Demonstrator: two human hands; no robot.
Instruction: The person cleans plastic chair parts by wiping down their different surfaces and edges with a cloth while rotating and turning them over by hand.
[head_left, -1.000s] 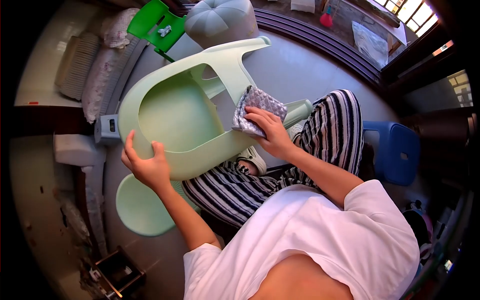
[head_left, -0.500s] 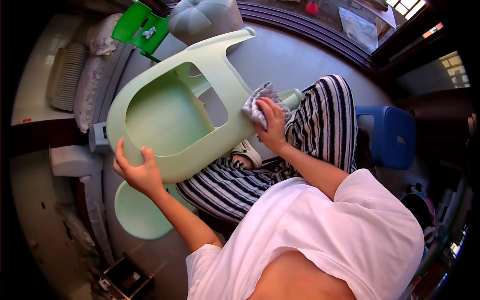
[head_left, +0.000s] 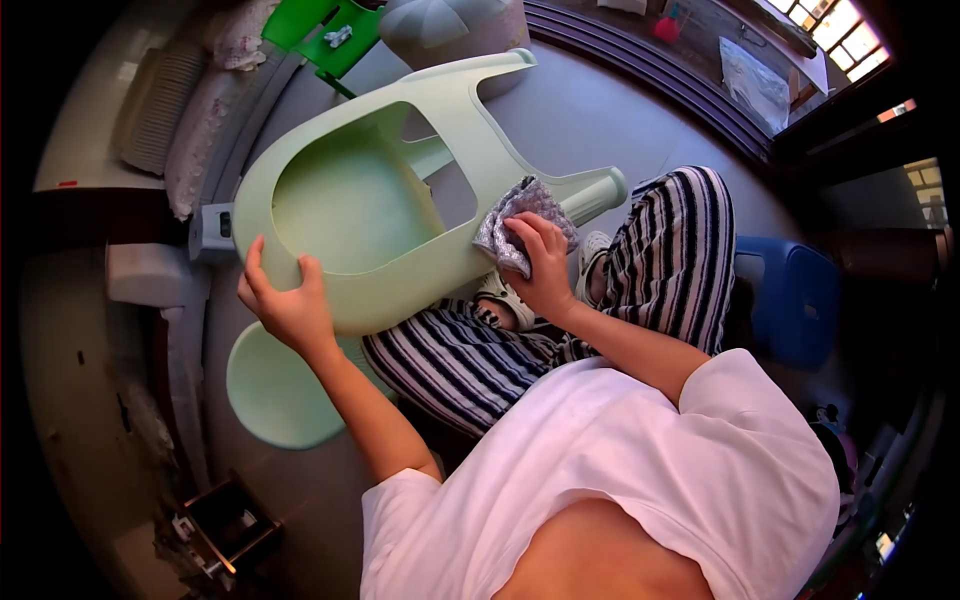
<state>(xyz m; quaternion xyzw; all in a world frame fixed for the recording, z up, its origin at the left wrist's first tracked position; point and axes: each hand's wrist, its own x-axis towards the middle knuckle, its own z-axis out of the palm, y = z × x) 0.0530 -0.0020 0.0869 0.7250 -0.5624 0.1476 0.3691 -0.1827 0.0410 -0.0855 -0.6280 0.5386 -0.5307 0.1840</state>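
Note:
A pale green plastic chair [head_left: 390, 285] lies tilted across my lap, its oval back opening facing up. My left hand [head_left: 290, 305] grips the rounded edge of the backrest at the left, thumb on top and fingers bent around the rim. In my right hand [head_left: 543, 262] is a bunched grey patterned cloth [head_left: 520, 215], pressed against the chair's side near the base of one leg. The fingers are curled over the cloth, and the chair surface beneath it is hidden.
Below the chair at left stands a light green round stool [head_left: 285, 395]. A blue plastic stool [head_left: 795, 300] is at my right. Farther off are a green small chair [head_left: 345, 45] and a grey pouf [head_left: 455, 25]. A dark open box [head_left: 230, 520] sits at lower left.
My right hand has moved the cloth along the chair's side, away from the leg's end and toward the backrest. The left hand keeps its hold; the whole view has shifted slightly.

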